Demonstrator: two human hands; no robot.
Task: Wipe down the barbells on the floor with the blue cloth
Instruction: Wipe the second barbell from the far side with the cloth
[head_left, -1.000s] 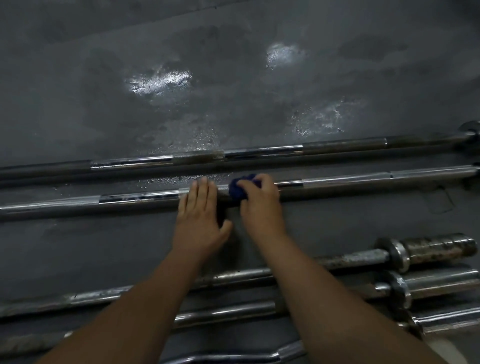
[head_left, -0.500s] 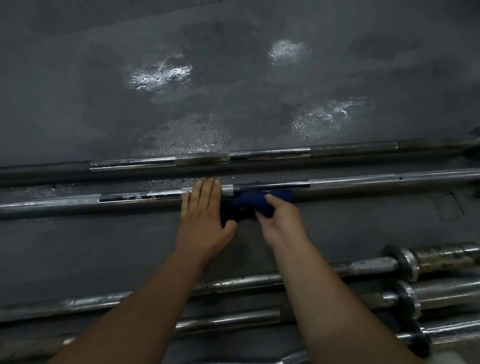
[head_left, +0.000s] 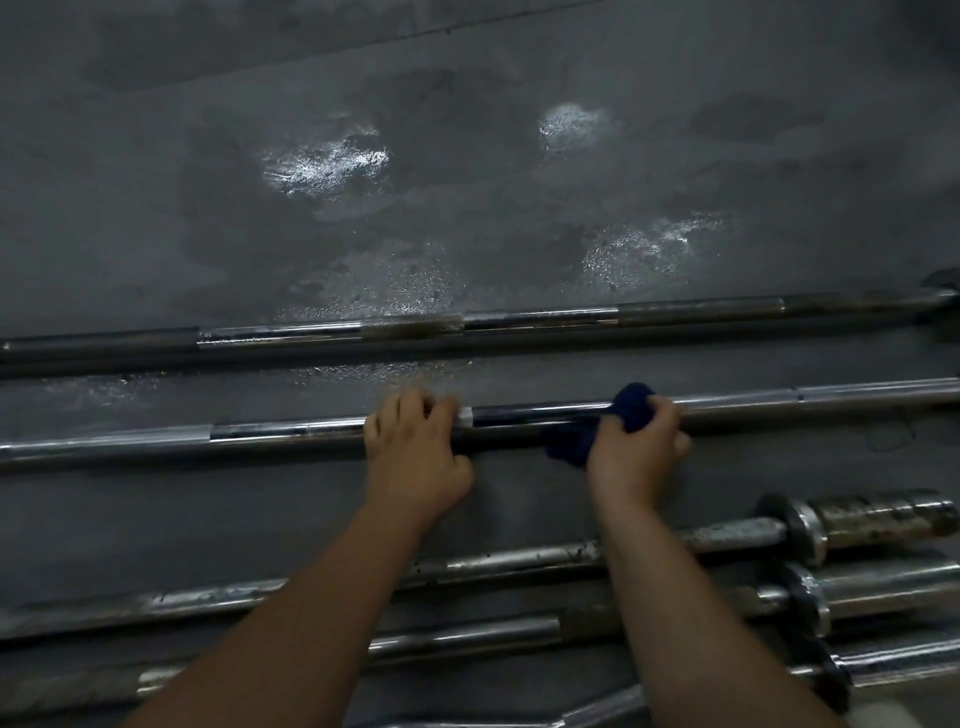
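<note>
At frame centre, the barbell (head_left: 285, 431) on the floor (head_left: 467, 208) is gripped by the left hand (head_left: 415, 457), fingers curled over it. Just right, the blue cloth (head_left: 631, 410) is clutched around the same bar by the right hand (head_left: 636, 462).

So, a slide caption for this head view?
Right hand presses blue cloth on a floor barbell; left hand grips the bar.

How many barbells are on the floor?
6: far barbell, wiped barbell, then four nearer ones. Others may be hidden.
</note>
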